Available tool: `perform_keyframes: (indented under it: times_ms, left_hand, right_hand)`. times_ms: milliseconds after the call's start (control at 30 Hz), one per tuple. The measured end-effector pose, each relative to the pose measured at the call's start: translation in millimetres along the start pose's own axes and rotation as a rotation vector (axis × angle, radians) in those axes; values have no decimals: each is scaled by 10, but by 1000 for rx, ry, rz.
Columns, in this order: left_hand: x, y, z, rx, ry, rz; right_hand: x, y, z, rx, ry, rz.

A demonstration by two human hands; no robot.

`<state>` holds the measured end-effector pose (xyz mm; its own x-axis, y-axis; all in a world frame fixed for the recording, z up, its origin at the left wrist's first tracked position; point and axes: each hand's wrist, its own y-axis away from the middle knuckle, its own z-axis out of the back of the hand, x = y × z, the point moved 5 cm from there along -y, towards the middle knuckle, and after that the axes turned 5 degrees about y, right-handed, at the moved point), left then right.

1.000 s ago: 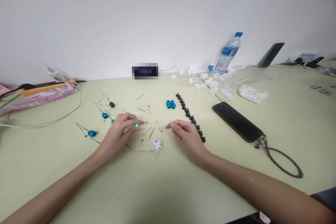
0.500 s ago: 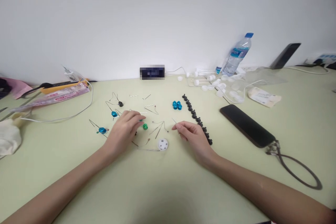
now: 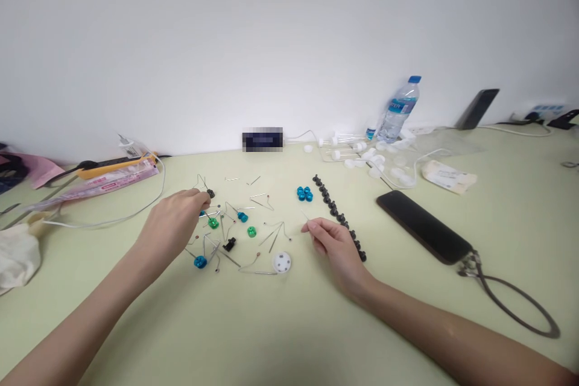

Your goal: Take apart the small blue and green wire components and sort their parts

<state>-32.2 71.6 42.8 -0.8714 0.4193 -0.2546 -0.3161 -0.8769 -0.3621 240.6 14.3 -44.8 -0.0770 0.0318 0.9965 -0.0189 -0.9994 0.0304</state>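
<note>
My left hand (image 3: 174, 220) reaches over the left of the scattered small parts, its fingers bent together. Its fingertips are next to a small black piece (image 3: 210, 193), and whatever they hold is hidden. A green knob-like piece (image 3: 213, 223) lies just below them. My right hand (image 3: 333, 241) pinches a thin pale rod (image 3: 304, 215) that points up and left. Between the hands lie another green piece (image 3: 252, 231), a blue piece (image 3: 243, 216), a black piece (image 3: 230, 244), several bent metal wires (image 3: 274, 230) and a white round disc with dark dots (image 3: 282, 262).
Four-lobed blue parts (image 3: 304, 193) sit beside a slanting row of black pieces (image 3: 333, 208). A phone with a strap (image 3: 425, 226) lies at right. Behind are white caps and tubes (image 3: 348, 151), a water bottle (image 3: 398, 111) and a pixelated dark box (image 3: 263, 140).
My left hand has moved left, uncovering blue, green and black parts. My right hand keeps its pinch on the thin rod. The whole view has shifted slightly, the table sitting lower.
</note>
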Motion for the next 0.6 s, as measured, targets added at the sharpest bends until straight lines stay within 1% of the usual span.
perform_keyframes:
  times_ms: [100,167,233,300,433,533,600]
  left_hand:
    - [-156,31,189,-73,-88,-5]
    - [-299,85,313,-153,10,24]
    - [-446,139,346,-166,194,54]
    - [-575,175,278,-118,405,91]
    - [-802,225,-3,0,765,131]
    - [-950,296,-180,50,909,140]
    - [-1005,374,-218,62,953,119]
  right_hand:
    - [33,5,-31,43,-26,50]
    - [48,22,-73,95,-35,80]
    - [56,55,-129,166,-44,103]
    - [62,104,-189,245,-88,111]
    - [81,208,-287,362,-198,78]
    - [104,250,-320,390,-208,80]
    - [115,254,-314,377,-206,84]
